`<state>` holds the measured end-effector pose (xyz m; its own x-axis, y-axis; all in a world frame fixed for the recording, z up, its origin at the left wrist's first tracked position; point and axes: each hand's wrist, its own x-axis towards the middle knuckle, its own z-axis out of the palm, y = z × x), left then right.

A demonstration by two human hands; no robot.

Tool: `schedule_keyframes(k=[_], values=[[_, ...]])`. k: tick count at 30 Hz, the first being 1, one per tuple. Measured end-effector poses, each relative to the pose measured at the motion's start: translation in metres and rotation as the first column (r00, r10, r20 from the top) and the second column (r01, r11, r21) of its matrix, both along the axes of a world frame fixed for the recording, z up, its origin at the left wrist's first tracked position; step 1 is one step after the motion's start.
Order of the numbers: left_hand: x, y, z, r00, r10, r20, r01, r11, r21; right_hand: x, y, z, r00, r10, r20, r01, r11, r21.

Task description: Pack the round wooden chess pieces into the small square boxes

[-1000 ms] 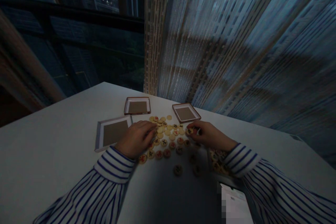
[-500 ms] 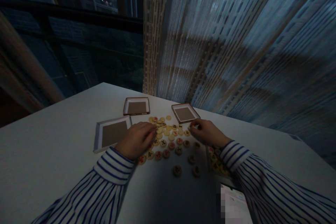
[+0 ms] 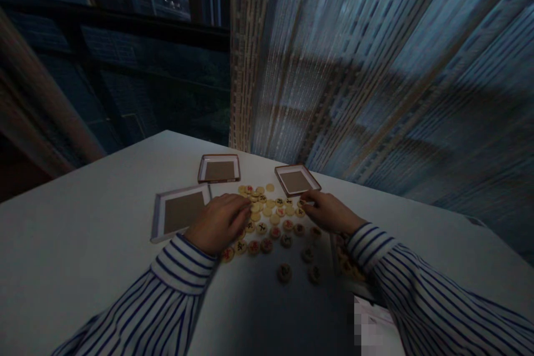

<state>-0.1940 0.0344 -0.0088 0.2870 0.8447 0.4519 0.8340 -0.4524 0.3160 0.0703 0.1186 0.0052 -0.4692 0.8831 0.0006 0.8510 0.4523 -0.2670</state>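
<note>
Right hand (image 3: 327,212) at the right edge of the spread, fingers bent, fingertips right at a round piece (image 3: 301,203), and I can't tell whether it's pinched or loose! That disc looks flat, dark mark facing up, equal across every way. Left hand (image 3: 221,223) is curled over the left-side pieces (image 3: 261,228), grip hidden; a grey-edged tray (image 3: 183,212) sits just beside it, two brown-rimmed trays (image 3: 220,170) farther back on the white worktop (image 3: 83,233)

Left sleeve (image 3: 137,306): was long, white, with narrow dark-blue stripes running lengthwise.
Right sleeve (image 3: 442,295): matched in colour and stripe.
Cuffs (image 3: 183,264): were bands, striped crosswise.
Left hand (image 3: 219,223): was bare.
Right hand (image 3: 334,213): was bare.
</note>
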Motion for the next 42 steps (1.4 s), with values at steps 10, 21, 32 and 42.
schedule_keyframes(k=[10,21,32,42], values=[[-0.001,0.000,0.001,1.000,-0.007,0.004,0.007,1.000,0.000,0.003,0.000,0.001,0.993,0.024,0.114,-0.025,1.000,0.007],[-0.001,0.000,0.000,1.000,-0.006,0.012,0.006,1.000,0.001,-0.001,-0.008,0.008,0.946,0.028,0.323,-0.051,0.997,0.062],[0.000,-0.001,0.001,1.000,-0.011,0.006,0.011,1.000,-0.001,-0.017,-0.023,0.018,0.968,0.134,0.214,-0.157,0.983,0.093],[0.002,-0.001,0.003,1.000,-0.005,0.005,0.005,1.000,-0.005,-0.028,-0.017,0.013,0.924,0.232,0.304,-0.246,0.969,0.007]])
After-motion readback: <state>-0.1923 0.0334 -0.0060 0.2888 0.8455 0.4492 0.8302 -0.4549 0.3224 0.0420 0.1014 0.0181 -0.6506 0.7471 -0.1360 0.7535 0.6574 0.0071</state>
